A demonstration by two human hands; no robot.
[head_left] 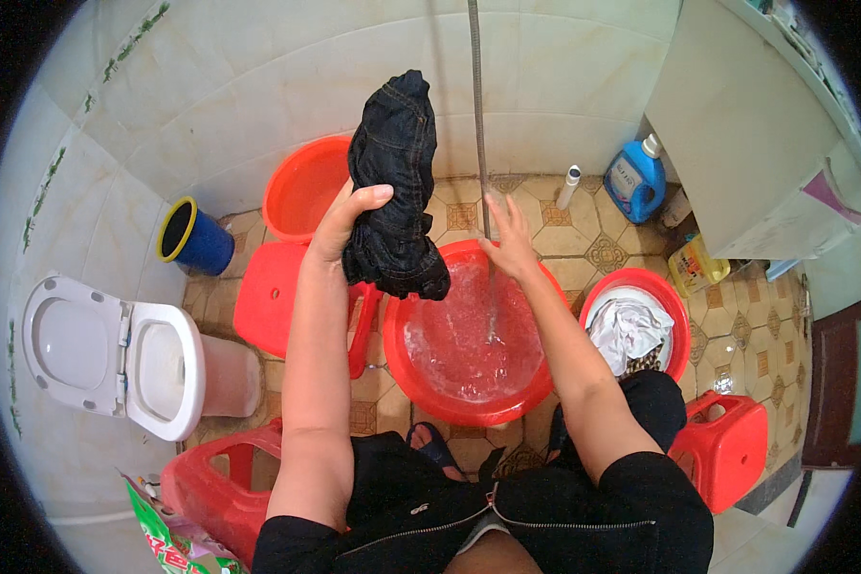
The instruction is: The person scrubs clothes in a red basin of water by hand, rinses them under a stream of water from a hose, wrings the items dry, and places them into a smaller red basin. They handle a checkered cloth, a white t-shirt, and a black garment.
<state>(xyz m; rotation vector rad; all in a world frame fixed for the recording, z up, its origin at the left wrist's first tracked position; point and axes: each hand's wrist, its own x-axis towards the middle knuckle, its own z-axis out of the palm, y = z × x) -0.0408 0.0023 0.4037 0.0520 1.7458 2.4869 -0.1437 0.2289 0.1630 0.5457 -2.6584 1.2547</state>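
Observation:
My left hand (344, 218) grips a bunched pair of dark denim jeans (397, 182), held up left of the hose. Its thumb presses across the front of the bundle; the other fingers are hidden behind it. Below and to the right stands a red basin (407, 378) of water, its surface rippling. A grey metal shower hose (478, 105) hangs down the wall toward this basin. My right hand (512, 239) is above the basin's far right rim, fingers stretched out and apart beside the hose. Whether they touch the hose I cannot tell.
An orange-red basin (301, 187) and a red stool (275, 298) stand left, near the toilet (167, 373) and a blue bin (199, 239). At right are a red basin (681, 335) with white cloth (627, 330), a blue detergent bottle (634, 180) and another red stool (727, 454).

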